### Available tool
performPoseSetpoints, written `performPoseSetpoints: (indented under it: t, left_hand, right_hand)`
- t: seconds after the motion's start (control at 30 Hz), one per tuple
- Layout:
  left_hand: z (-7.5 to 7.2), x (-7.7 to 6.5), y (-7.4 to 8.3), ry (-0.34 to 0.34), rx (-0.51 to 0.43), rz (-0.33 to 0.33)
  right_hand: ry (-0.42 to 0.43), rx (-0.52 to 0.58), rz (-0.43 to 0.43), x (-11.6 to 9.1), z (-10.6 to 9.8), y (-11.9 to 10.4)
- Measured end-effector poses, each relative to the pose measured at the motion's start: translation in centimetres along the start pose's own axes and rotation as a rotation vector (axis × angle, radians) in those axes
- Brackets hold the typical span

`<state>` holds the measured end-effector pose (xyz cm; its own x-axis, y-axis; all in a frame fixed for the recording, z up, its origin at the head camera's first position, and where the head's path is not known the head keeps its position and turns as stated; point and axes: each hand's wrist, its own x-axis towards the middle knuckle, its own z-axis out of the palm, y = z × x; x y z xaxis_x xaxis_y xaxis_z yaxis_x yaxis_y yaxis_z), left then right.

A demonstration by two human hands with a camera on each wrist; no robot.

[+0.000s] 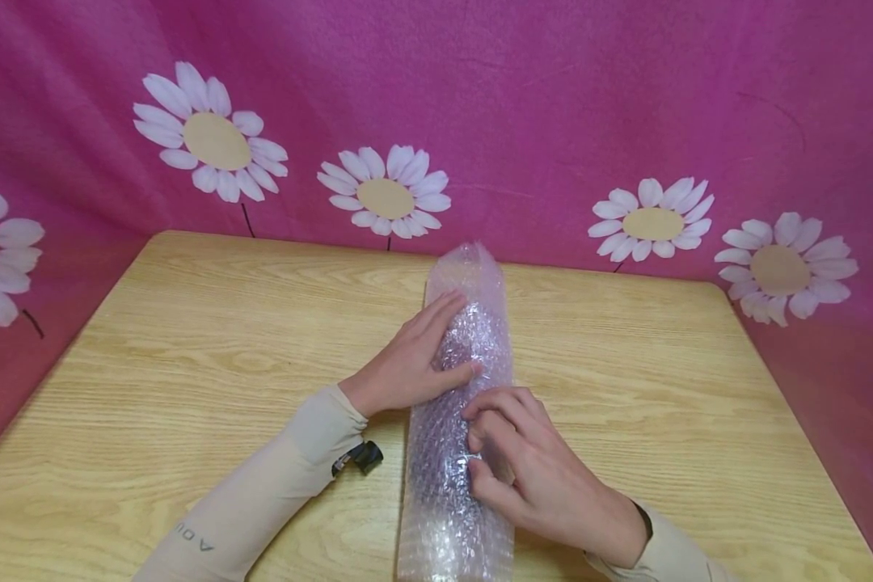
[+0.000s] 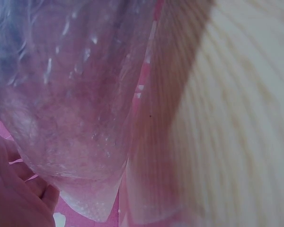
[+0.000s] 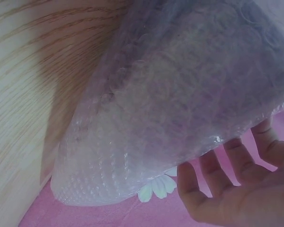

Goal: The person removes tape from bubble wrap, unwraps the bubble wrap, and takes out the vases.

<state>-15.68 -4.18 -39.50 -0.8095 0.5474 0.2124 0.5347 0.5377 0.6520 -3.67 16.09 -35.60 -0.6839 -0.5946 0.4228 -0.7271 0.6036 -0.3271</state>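
Note:
A long roll of clear bubble wrap point(image 1: 454, 453) lies lengthwise on the wooden table, with something purplish showing faintly inside. My left hand point(image 1: 415, 360) rests over its upper left part, fingers extended and thumb spread across the top. Lower down on the right side, my right hand point(image 1: 534, 465) touches the wrap with bent fingertips and thumb, a gap between them. In the left wrist view the left hand point(image 2: 26, 189) lies along the wrap point(image 2: 80, 118). Spread fingers of the right hand point(image 3: 241, 184) meet the surface of the wrap point(image 3: 156, 104) in the right wrist view.
The wooden table point(image 1: 211, 347) extends to both sides of the roll. Behind it hangs a magenta cloth point(image 1: 509, 105) printed with white daisies. A black strap end point(image 1: 367, 457) sticks out from the left sleeve. The roll's far end reaches the table's back edge.

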Motion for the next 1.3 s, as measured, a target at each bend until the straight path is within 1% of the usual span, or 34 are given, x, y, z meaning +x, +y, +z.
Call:
performPoseSetpoints:
  t: [0.13, 0.23, 0.5, 0.7, 0.83, 1.17, 1.3]
  left_hand:
    - [0.0, 0.02, -0.01, 0.001, 0.001, 0.004]
    - [0.02, 0.01, -0.04, 0.002, 0.001, 0.005]
    - [0.02, 0.0, -0.07, 0.002, -0.004, 0.004]
    - [-0.01, -0.02, -0.05, 0.001, -0.001, 0.004]
    - [-0.01, 0.01, -0.07, -0.001, 0.0, 0.002]
    - [-0.03, -0.02, -0.1, -0.006, -0.003, 0.001]
    - [-0.03, -0.04, -0.11, -0.005, -0.003, -0.002]
  right_hand:
    - [-0.024, 0.005, 0.024, -0.05, -0.05, -0.1]
    - [-0.026, 0.007, 0.025, -0.09, -0.03, -0.02]
    - [0.006, 0.008, -0.018, -0.06, -0.03, 0.14]
    - [-0.024, 0.007, 0.026, -0.05, -0.12, -0.09]
    - [-0.028, 0.01, 0.034, -0.05, -0.15, -0.14]
    - [0.012, 0.03, -0.023, -0.01, -0.07, 0.18]
    - [0.002, 0.043, -0.009, -0.01, -0.15, 0.17]
